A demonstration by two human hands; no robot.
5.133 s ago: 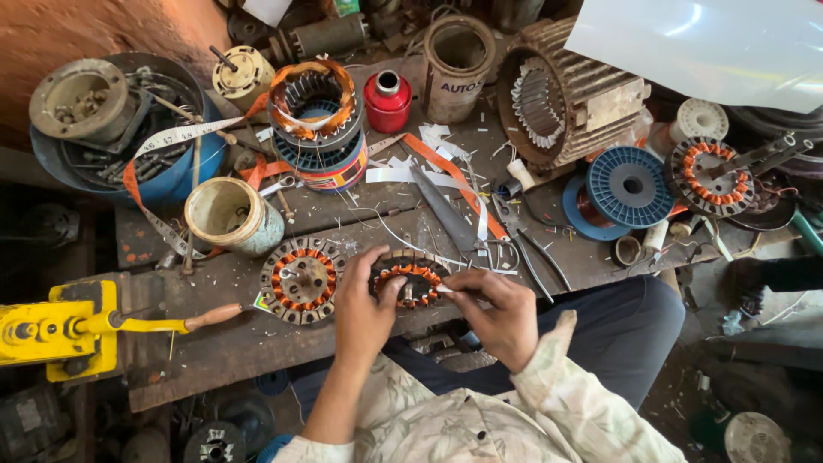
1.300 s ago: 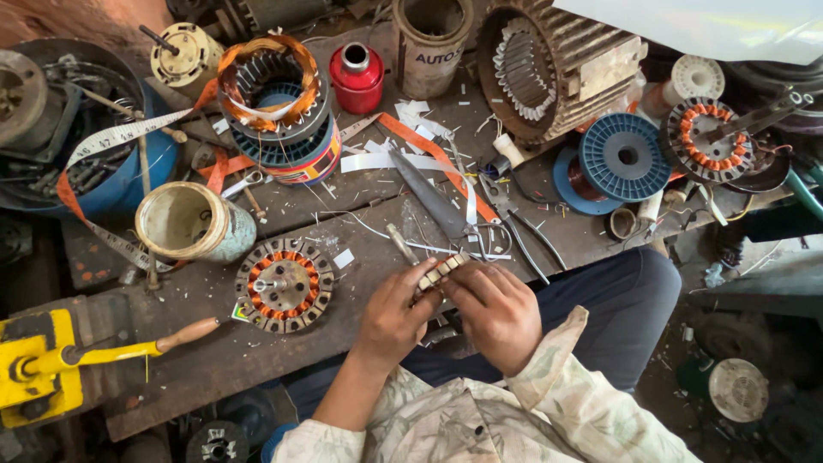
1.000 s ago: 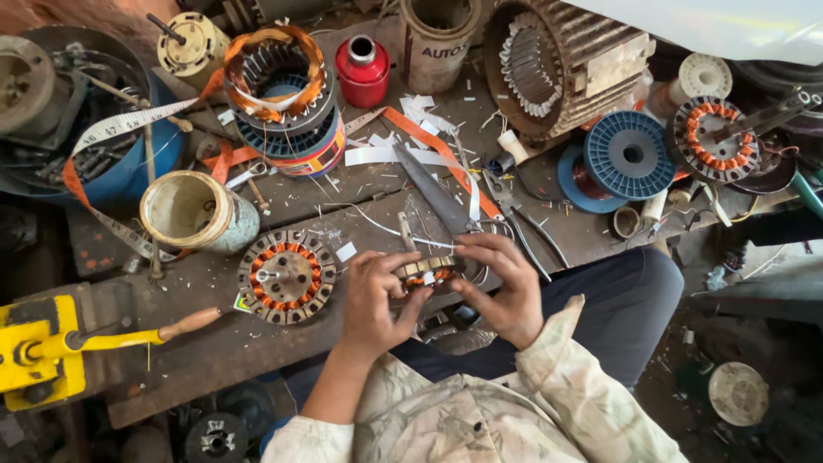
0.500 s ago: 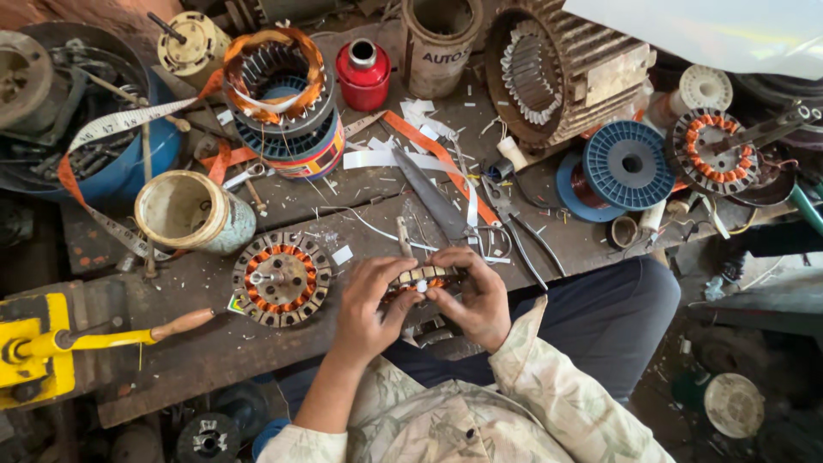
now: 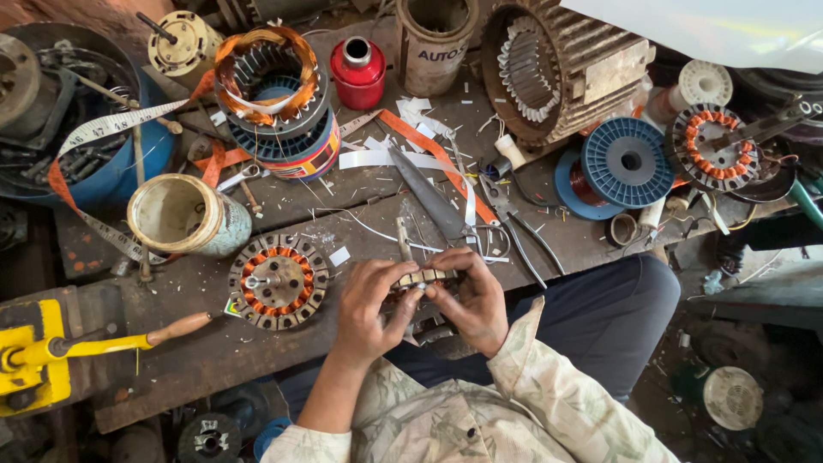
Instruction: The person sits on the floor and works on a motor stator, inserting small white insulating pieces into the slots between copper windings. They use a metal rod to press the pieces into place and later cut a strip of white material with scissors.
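Observation:
A small round motor stator (image 5: 420,279) with copper windings is held on edge just above the near side of the wooden workbench (image 5: 214,351). My left hand (image 5: 369,310) grips its left side and my right hand (image 5: 467,296) grips its right side, with fingertips meeting over the rim. Most of the stator is hidden behind my fingers. A second flat stator (image 5: 277,281) with orange windings lies on the bench just left of my left hand.
On the bench are an open tin can (image 5: 184,214), a stack of large wound stators (image 5: 274,94), a red canister (image 5: 357,70), a ribbed motor housing (image 5: 557,69), a blue wire spool (image 5: 626,163), scissors (image 5: 514,231), a measuring tape (image 5: 111,129) and a yellow tool with wooden handle (image 5: 51,356).
Five seconds ago the stator lay flat under my hands. It has since been lifted and turned on edge, and both hands have closed in around it nearer my body.

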